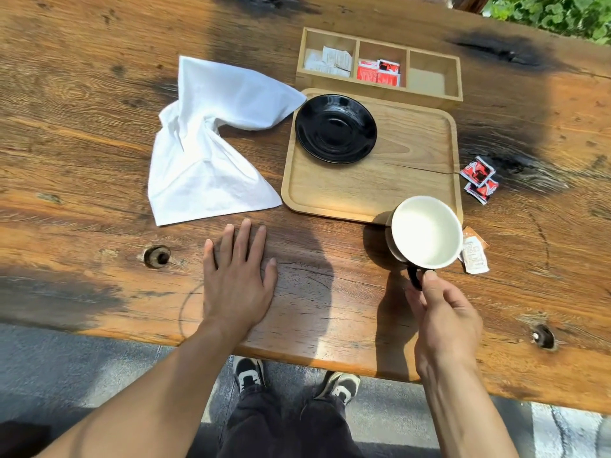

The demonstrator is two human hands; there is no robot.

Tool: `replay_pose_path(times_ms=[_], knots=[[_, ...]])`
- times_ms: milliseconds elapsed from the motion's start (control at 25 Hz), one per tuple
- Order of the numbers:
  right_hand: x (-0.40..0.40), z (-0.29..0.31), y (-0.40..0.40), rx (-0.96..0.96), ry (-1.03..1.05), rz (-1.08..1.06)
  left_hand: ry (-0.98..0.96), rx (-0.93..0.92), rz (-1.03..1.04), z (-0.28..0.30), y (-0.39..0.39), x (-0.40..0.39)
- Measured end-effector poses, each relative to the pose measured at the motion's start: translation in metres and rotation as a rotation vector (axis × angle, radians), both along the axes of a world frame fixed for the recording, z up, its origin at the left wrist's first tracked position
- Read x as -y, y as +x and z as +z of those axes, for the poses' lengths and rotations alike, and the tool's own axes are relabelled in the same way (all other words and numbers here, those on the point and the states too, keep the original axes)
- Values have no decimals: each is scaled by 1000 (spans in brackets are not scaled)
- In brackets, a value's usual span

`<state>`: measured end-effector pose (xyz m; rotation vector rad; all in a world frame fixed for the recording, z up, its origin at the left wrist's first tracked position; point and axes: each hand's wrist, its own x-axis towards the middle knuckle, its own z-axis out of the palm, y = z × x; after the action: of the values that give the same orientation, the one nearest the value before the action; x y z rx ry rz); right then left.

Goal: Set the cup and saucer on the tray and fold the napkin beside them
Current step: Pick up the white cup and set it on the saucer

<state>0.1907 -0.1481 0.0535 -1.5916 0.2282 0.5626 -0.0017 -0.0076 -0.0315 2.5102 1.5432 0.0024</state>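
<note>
A black saucer lies on the far left part of the light wooden tray. My right hand grips the black handle of a cup with a white inside, held over the tray's near right corner. The cup looks empty. A white napkin lies twisted and unfolded on the table left of the tray. My left hand rests flat on the table with fingers spread, near the front edge, below the napkin.
A wooden three-compartment box with white and red sachets stands behind the tray. Loose red sachets and a white sachet lie right of the tray and cup. The table's front edge is close to my legs.
</note>
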Motion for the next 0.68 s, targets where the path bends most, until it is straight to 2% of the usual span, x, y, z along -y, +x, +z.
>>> replay_pose_path(times_ms=[680], knots=[[-93, 21, 19, 110, 37, 128, -34, -14, 16, -1, 1, -2]])
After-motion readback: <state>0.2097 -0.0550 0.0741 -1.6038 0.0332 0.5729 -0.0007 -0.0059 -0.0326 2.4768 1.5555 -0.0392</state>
